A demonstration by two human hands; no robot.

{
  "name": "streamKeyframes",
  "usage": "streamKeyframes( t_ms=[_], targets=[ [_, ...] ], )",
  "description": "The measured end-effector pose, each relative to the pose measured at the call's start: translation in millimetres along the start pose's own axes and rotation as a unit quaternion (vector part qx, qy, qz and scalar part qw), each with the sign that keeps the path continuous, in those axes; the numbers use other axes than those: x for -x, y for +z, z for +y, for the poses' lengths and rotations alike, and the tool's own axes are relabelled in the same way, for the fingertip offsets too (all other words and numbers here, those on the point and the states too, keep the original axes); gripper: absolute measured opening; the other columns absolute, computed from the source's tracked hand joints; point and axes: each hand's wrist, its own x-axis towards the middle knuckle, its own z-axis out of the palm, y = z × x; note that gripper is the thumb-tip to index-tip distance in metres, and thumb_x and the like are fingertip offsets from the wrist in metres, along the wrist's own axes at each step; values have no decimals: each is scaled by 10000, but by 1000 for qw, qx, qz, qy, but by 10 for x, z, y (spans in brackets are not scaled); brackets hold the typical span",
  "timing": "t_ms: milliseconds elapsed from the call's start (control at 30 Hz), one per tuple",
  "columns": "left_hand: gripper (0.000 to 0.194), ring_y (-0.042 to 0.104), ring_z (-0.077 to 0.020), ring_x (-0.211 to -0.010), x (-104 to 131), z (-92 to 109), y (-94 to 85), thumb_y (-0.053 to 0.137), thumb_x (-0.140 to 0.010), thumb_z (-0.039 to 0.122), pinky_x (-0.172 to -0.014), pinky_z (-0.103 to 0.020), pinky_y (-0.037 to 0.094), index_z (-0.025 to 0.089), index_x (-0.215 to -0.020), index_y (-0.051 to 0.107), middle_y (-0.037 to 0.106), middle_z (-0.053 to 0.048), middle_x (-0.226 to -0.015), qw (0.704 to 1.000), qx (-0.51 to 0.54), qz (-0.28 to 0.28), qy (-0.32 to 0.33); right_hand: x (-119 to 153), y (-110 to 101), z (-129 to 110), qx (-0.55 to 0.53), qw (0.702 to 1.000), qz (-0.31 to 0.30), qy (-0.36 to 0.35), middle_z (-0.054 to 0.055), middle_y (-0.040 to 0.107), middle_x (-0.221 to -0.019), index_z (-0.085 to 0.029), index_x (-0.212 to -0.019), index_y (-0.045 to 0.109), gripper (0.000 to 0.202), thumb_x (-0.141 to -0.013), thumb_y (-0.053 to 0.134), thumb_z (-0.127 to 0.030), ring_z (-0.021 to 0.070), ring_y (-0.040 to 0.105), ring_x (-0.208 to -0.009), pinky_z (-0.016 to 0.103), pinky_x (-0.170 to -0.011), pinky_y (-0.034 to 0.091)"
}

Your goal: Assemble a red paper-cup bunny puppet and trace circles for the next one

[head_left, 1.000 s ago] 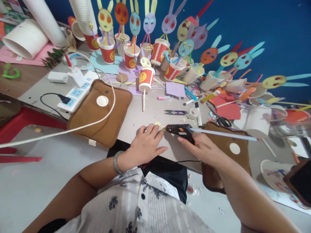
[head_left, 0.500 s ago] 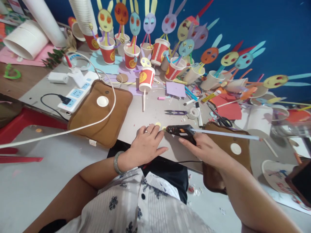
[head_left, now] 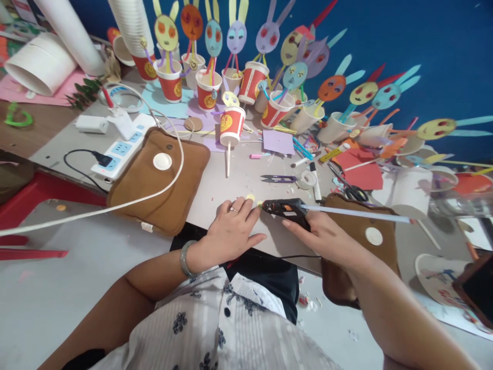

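Note:
My right hand [head_left: 327,235] is wrapped around a black hot glue gun [head_left: 287,209], its nozzle pointing left. A long translucent glue stick [head_left: 358,213] sticks out of the gun's back end. The nozzle meets a small yellow paper disc [head_left: 260,204] on the table; whether it touches the paper I cannot tell. My left hand [head_left: 233,228] lies palm down at the table edge, its fingers stretched out and the fingertips by the two discs. Another yellow disc [head_left: 250,197] shows just beyond those fingertips.
Paper cups with rabbit-faced puppets line the back, one red cup [head_left: 232,126] on a stick nearer. Snips [head_left: 279,179], tape [head_left: 307,180] and scissors [head_left: 356,192] lie ahead. Brown pads [head_left: 157,180] flank my hands; a white cable [head_left: 127,204] crosses the left one, beside a power strip [head_left: 125,149].
Almost nothing differs. Both hands and the glue gun hold the same place, with the nozzle still at the yellow disc.

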Motion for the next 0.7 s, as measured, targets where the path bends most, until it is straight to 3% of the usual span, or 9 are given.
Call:
streamKeyframes(
  t_ms=[300, 467, 600, 700],
  targets=[
    [570, 503, -299, -1262, 1, -1, 1, 479, -1033, 571, -975, -447, 386, 136, -1385, 587, 574, -150, -1444, 1000, -2, 1, 0, -15, -14, 10, 11, 1000, 8, -8, -1, 497, -552, -243, -633, 492, 454, -930, 540, -584, 178, 495, -544, 308, -517, 380],
    [600, 498, -301, -1272, 2, 9, 6, 473, -1033, 581, -981, -441, 385, 140, -1428, 564, 573, -148, -1448, 1000, -4, 2, -4, 13, -24, 15, -9, 999, 18, -32, 11, 567, -592, -234, -752, 619, 387, -942, 524, -558, 212, 571, -588, 331, -575, 452],
    [608, 503, -301, -1266, 6, 5, 19, 463, -1036, 586, -979, -445, 383, 140, -1439, 551, 574, -150, -1450, 1000, -5, 5, -1, 86, -39, 106, 24, 991, 133, -6, 53, 650, -691, -217, -935, 677, 388, -951, 494, -559, 268, 650, -685, 368, -653, 503],
    [588, 508, -304, -1264, 7, -3, 22, 458, -1037, 585, -977, -449, 385, 140, -1403, 571, 578, -155, -1444, 1000, -4, 5, 1, 81, -58, 240, 139, 966, 213, 39, 131, 724, -858, -177, -1107, 660, 368, -939, 503, -464, 330, 693, -795, 415, -717, 521]
  ],
)
